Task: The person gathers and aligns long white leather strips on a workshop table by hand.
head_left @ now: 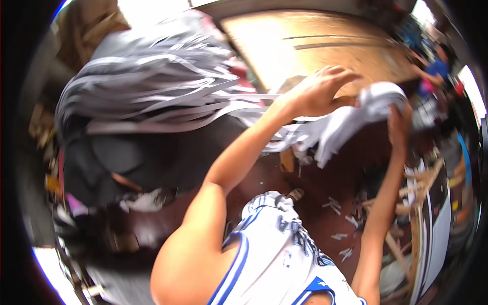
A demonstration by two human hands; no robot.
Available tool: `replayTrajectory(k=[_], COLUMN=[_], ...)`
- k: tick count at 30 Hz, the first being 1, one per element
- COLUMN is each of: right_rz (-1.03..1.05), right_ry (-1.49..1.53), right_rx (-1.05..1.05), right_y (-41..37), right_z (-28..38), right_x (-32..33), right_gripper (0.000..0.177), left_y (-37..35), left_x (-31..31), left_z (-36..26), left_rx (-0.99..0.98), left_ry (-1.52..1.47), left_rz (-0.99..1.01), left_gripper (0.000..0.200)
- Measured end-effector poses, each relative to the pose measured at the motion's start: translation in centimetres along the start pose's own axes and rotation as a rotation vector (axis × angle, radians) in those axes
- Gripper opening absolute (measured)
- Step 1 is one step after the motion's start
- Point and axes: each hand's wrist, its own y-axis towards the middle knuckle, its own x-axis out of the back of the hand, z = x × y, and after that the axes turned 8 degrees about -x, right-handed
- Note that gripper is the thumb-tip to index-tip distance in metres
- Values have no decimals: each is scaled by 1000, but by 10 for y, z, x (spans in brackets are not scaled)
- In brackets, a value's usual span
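We hold a bundle of white strips [363, 108] on the near side of the wooden counter [325, 51], our right hand [400, 122] with its grip clamped on the bundle's right end. Our left hand [325, 91] is beside the bundle, its grip apart. Left of the counter lies a big heap of grey strips [147, 76]; right of it, a person in blue [438, 68].

**Blur swallows the finer detail**

The left hand [323, 94] and right hand [400, 124] are blurred, the right's exact hold on the pale bundle [373, 101] unclear. Motion smears the strip pile [157, 91]. A person in blue [438, 68] is indistinct, floor scraps [333, 205] too small to identify. The bottom edge crops the jersey [269, 254].
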Motion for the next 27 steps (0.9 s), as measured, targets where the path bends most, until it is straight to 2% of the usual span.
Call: replayTrajectory(k=[1, 2, 3, 4, 5, 6, 7, 8, 9, 10, 11, 12, 13, 14, 15, 16, 17, 19, 21, 22, 23, 25, 26, 27], right_rz=[-36, -73, -147, -160, -188, -162, -224, -287, -238, -148, -78, -49, -244, -291, -144, -94, -144, -99, -67, -89, -93, -153, -190, -214], right_ry=[-49, -98, 59, 44, 1, -95, -132, -170, 87, 166, 235, 268, 290, 135, 31, -124, -33, -178, -325, -349, -370, -361, -502, -497], right_rx=[39, 76, 159, 117, 107, 54, 64, 71, -100, -92, -84, -96, -203, -214, -174, -83, -162, -190, -275, -304, -337, -348, -302, -304], right_y=[4, 10, 31, 30, 32, 27, 32, 37, 39, 43, 43, 35, 21, 15, 13, 10, 2, 0, -14, -16, -21, -33, -42, -55], right_z=[-12, -24, -69, -85, -93, -99, -119, -138, -141, -156, -169, -162, -129, -132, -123, -116, -109, -126, -150, -161, -174, -212, -221, -218], right_x=[28, 57, -3, 0, 23, 48, 64, 79, 93, 113, 139, 145, 134, 148, 156, 160, 157, 173, 181, 190, 199, 215, 225, 239], right_gripper=[29, 29, 28, 30, 32, 34, 35, 36, 34, 36, 37, 38, 36, 35, 37, 31, 23, 14, 19, 24, 30, 43, 57, 57], left_y=[-22, -49, -83, -124, -172, -221, -270, -317, -349, -356, -349, -343, -333, -309, -287, -269, -246, -164, -117, -82, -43, 9, 32, 53], left_x=[-10, -17, 45, 65, 66, 72, 78, 85, 92, 100, 105, 108, 97, 80, 56, 29, 2, -68, -154, -196, -234, -294, -324, -355], left_z=[-2, 2, 82, 98, 135, 150, 164, 182, 190, 184, 179, 179, 184, 181, 178, 188, 197, 180, 152, 129, 90, 34, 6, -17], left_rx=[14, 111, 125, 415, 456, 605, 759, 888, 1012, 990, 950, 1012, 1059, 1051, 1024, 878, 742, 765, 718, 603, 579, 451, 406, 322], left_ry=[213, 429, 806, 785, 1130, 1283, 1430, 1358, 1275, 1262, 1237, 1312, 1362, 1425, 1483, 1353, 1205, 674, 158, -21, -222, -489, -590, -681], left_rz=[-105, -249, -218, -214, -250, -206, -136, -88, -37, -31, -28, 35, 105, 64, 22, -171, -354, -411, -304, -207, -149, 24, 75, 141], left_gripper=[53, 54, 53, 52, 47, 49, 52, 53, 54, 53, 53, 52, 52, 49, 47, 42, 37, 27, 23, 23, 23, 25, 27, 31])
